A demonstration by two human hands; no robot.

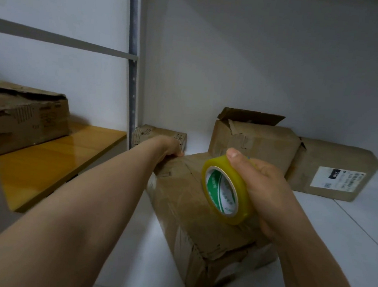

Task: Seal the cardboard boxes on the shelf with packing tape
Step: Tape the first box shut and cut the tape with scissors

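Observation:
A long, crumpled cardboard box (185,208) lies on the white shelf (345,241), running from front to back. My left hand (172,147) reaches over its far end and presses down there, fingers curled over the edge. My right hand (268,190) holds a roll of clear yellowish packing tape (225,189) with a green-and-white core just above the box's top. Whether a strip runs from the roll to the box cannot be made out.
Behind stand a box with a raised flap (252,137), a box with a white label (333,168) and a small box (159,134) by the metal upright (131,71). To the left, a worn box (25,117) sits on a yellow wooden shelf (53,162).

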